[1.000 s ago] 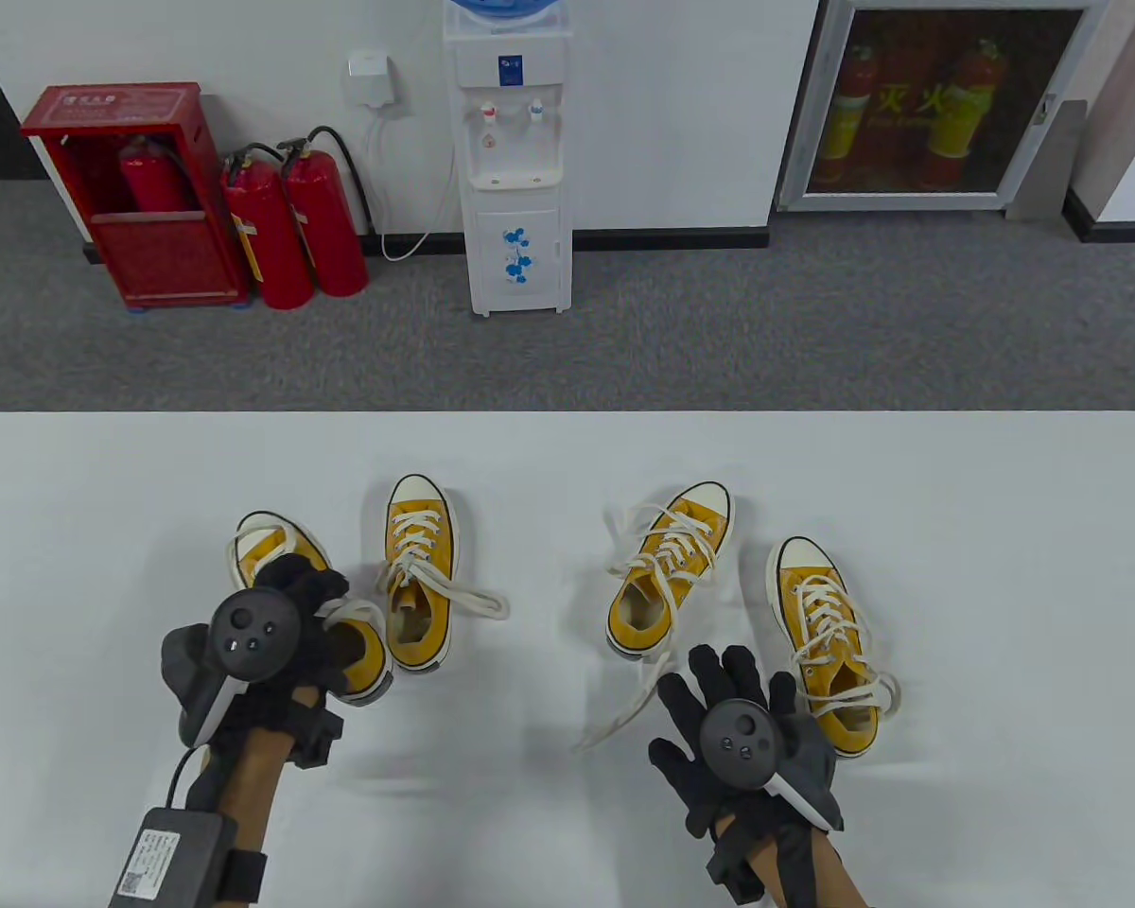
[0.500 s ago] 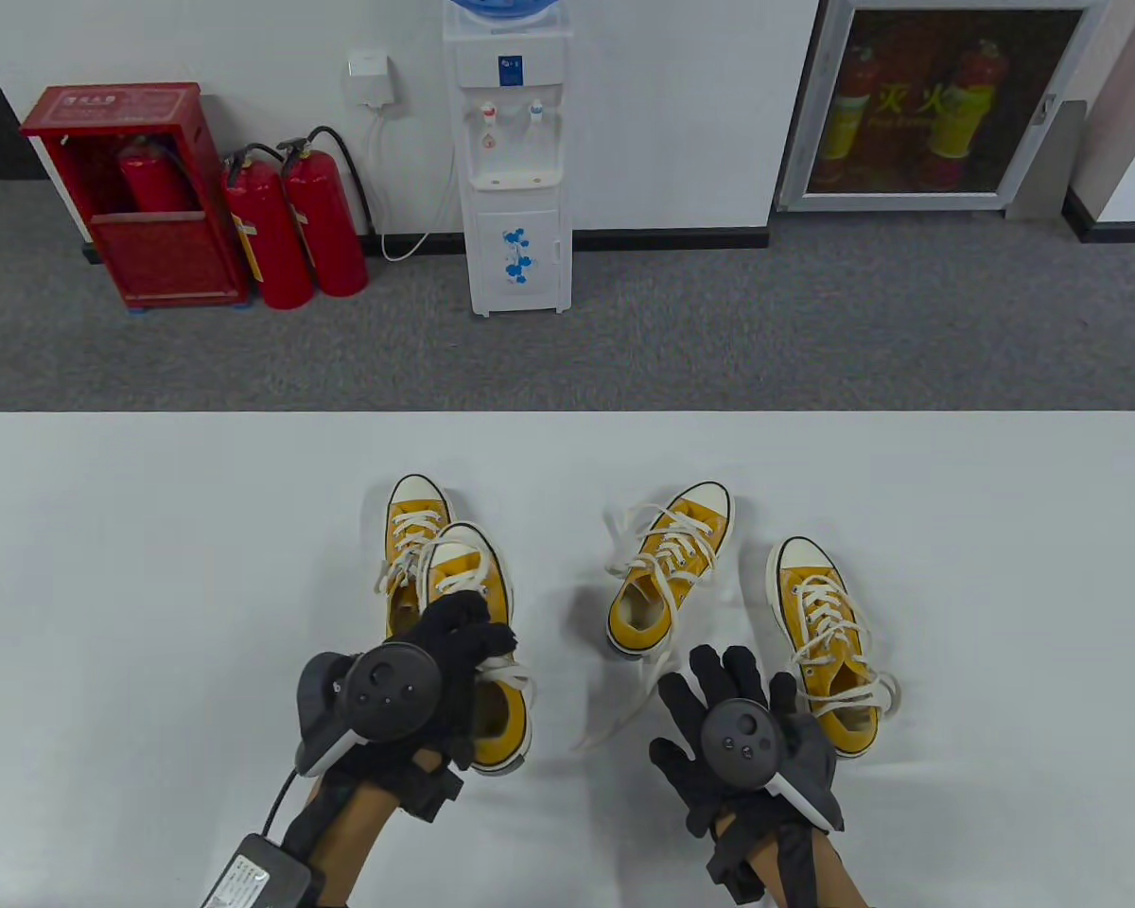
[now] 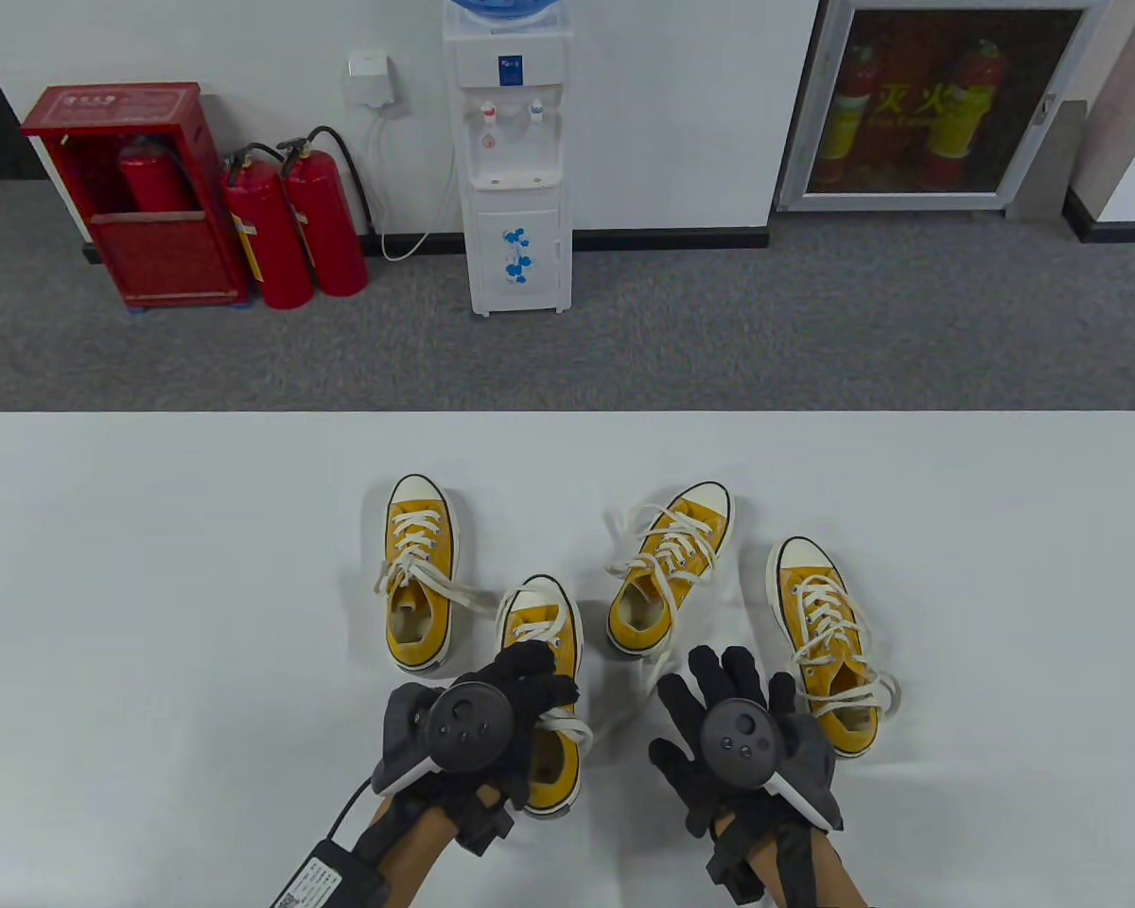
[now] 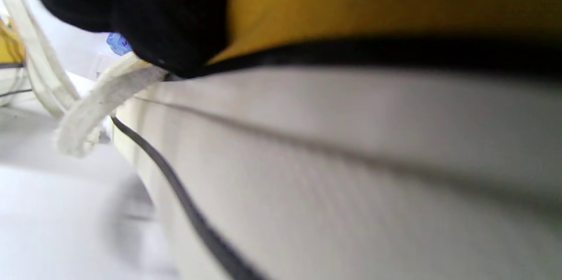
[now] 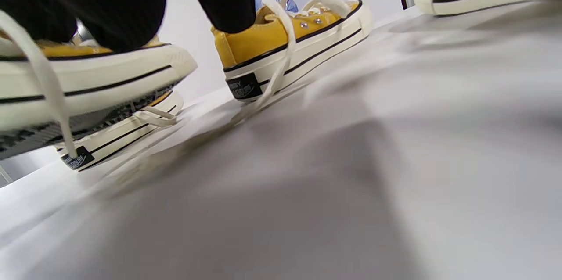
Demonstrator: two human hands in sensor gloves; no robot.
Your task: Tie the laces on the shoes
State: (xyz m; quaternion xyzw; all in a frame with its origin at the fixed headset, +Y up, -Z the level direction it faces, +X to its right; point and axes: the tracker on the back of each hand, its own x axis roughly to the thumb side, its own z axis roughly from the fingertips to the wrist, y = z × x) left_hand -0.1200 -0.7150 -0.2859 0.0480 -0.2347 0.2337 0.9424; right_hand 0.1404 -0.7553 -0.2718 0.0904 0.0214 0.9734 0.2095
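Left hand [image 3: 501,709] grips a yellow shoe [image 3: 544,624] low in the frame's centre, fingers curled over its laces; the right wrist view shows its sole raised off the worktop [image 3: 151,567]. Right hand [image 3: 733,728] rests open, fingers spread, at lower right beside a loose lace [image 3: 624,714] trailing from the middle shoe [image 3: 667,577]. Set down carelessly, the held shoe could land on that lace and tangle the two, or its own dangling lace could get pinned under the sole.
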